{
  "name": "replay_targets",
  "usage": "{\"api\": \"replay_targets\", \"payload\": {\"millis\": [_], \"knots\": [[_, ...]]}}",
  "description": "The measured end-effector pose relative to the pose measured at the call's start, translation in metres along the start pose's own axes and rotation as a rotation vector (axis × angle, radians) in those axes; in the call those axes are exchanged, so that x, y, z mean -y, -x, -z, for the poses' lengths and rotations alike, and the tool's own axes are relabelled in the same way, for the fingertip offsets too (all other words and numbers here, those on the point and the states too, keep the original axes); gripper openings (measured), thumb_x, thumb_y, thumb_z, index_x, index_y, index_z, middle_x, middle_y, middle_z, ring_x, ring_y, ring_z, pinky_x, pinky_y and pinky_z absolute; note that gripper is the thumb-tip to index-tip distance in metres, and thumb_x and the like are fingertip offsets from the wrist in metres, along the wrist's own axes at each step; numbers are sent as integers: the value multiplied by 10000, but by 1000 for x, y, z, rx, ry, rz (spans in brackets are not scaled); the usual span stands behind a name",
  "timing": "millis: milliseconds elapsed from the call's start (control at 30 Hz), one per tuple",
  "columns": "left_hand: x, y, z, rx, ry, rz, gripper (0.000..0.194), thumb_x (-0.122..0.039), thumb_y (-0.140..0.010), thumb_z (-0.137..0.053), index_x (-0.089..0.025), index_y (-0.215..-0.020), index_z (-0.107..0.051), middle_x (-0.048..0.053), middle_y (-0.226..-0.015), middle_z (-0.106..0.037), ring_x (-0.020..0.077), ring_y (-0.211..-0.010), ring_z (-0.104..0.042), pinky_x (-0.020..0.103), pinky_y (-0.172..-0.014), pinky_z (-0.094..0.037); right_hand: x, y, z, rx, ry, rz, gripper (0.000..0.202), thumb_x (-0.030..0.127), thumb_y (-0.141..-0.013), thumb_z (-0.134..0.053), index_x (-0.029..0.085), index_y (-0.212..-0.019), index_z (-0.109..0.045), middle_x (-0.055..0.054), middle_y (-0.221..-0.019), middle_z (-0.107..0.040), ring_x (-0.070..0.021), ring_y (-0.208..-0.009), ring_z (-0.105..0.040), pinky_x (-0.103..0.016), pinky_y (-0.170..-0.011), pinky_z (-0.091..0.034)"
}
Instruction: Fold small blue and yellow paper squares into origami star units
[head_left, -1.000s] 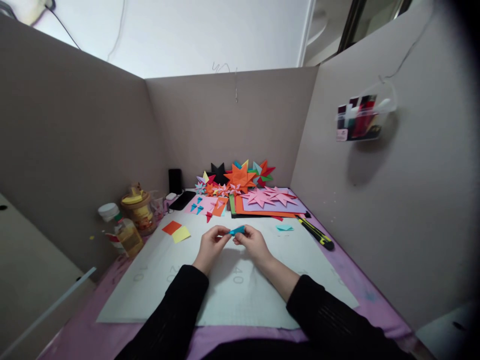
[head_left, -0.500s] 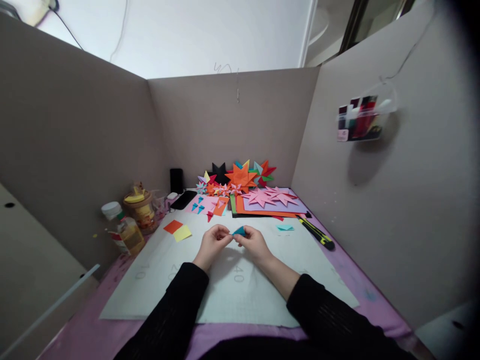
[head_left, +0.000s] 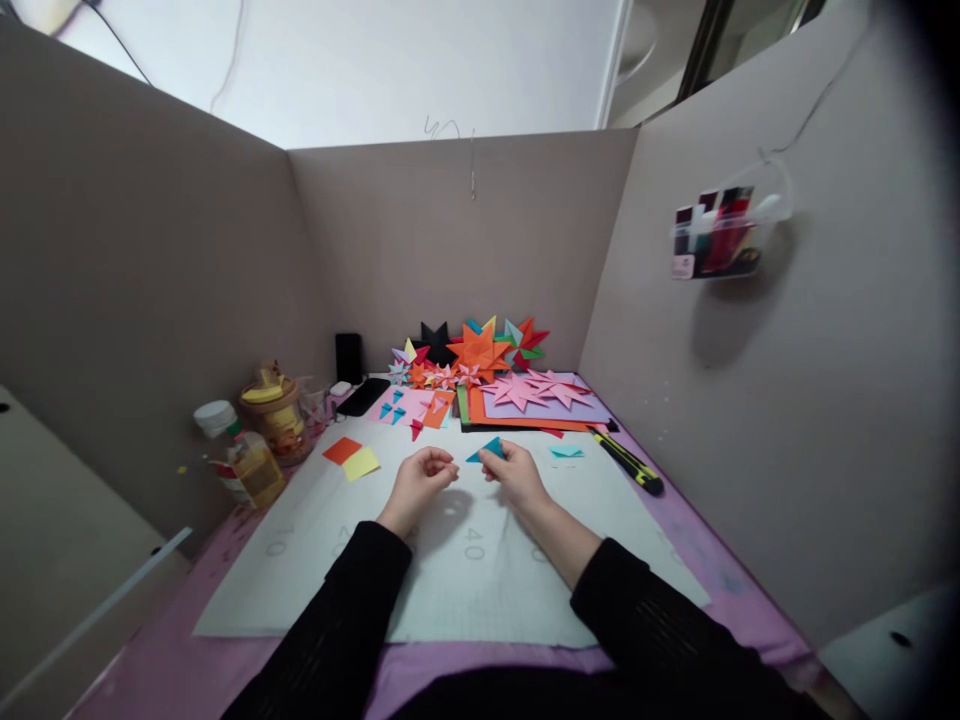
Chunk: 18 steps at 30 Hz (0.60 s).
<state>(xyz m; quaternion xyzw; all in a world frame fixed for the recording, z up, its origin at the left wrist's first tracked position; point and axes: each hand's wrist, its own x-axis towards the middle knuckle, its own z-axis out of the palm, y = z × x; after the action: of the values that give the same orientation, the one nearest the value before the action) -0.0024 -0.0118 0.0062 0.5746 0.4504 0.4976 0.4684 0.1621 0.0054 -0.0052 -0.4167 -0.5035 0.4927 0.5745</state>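
"What's changed?"

"A moment ago 2 hands were at the blue paper [head_left: 491, 447]; now the left hand [head_left: 416, 482] is off it, just beside its tip."

"Is the left holding anything?"

"Nothing I can see. It's half open, fingers loosely curled."

"And the right?"

"The right hand [head_left: 522, 478] pinches the paper between thumb and fingers, above the mat [head_left: 465, 600]. It's a pointed triangle now."

"Meaning?"

"I'd judge the 2-handed fold has paused: 1 hand carries the piece, the other is free."
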Motion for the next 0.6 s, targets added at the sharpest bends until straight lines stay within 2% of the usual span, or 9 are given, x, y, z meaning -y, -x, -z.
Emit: {"api": "replay_targets", "payload": {"millis": [133, 267, 433, 600], "knots": [[-1, 1, -2, 53, -34, -6, 331, -349, -673, -650, -121, -904, -584, 65, -770, -640, 152, -683, -604, 230, -562, -455, 0, 2, 2, 57, 68, 20, 213, 344, -655, -626, 160, -595, -538, 21, -487, -540, -98, -447, -480, -219, -458, -385], [2, 2, -5, 112, -133, -3, 244, -364, -699, -605, -123, -739, -601, 26, -659, -613, 104, -545, -532, 196, -491, -405, -1, 8, -4, 113, 146, 51, 194, 320, -651, -622, 169, -585, -519, 28, -476, -540, -102, -448, -489, -220, -462, -377], [3, 2, -6, 95, -171, 40, 259, -387, -711, -572, -132, -666, -566, 2, -590, -585, 77, -453, -456, 180, -439, -351, 0, 5, -8, 76, 12, 40, 200, 285, -614, -638, 183, -727, -509, 49, -522, -545, -107, -458, -518, -226, -471, -402], [3, 1, -5, 57, -173, 44, 269, -404, -710, -565, -137, -678, -578, -9, -580, -580, 70, -426, -435, 181, -421, -330, 1, -3, 0, 26, -52, 21, 282, 251, -592, -653, 194, -810, -484, 71, -481, -530, -117, -457, -532, -243, -501, -429]]}}
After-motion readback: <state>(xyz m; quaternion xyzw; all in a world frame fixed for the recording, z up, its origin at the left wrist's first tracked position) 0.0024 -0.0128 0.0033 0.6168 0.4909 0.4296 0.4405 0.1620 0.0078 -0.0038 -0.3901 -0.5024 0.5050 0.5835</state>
